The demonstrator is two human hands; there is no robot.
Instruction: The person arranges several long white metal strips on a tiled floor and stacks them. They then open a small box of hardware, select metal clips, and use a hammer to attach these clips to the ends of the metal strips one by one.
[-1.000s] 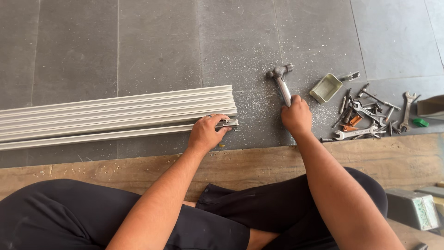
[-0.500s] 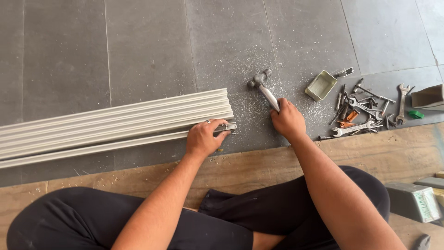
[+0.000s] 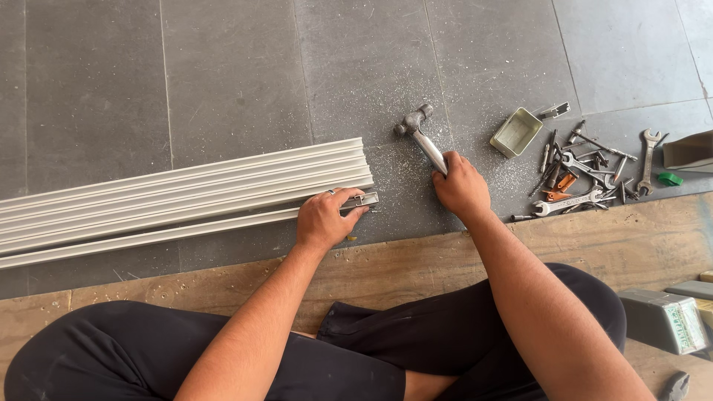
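I sit cross-legged on a grey tiled floor. My left hand (image 3: 324, 217) presses a small metal bracket (image 3: 363, 200) against the near end of a long white aluminium track profile (image 3: 186, 189) lying flat on the floor. A metal hammer (image 3: 418, 133) is gripped by its handle in my right hand (image 3: 460, 186); its head points away from me and rests low over the floor, just right of the profile's end. Metal shavings are scattered over the tiles around the hammer.
A small rectangular metal tin (image 3: 517, 131) lies right of the hammer. Beyond it is a heap of spanners and loose tools (image 3: 587, 174), with a green piece (image 3: 671, 178) and a box corner (image 3: 691, 151) at the right edge. A wooden board (image 3: 609, 238) runs under my legs; grey blocks (image 3: 665, 319) sit lower right.
The hammer has swung left, towards the profile's end, with my right hand following. My left hand stays on the bracket. The camera view has shifted slightly.
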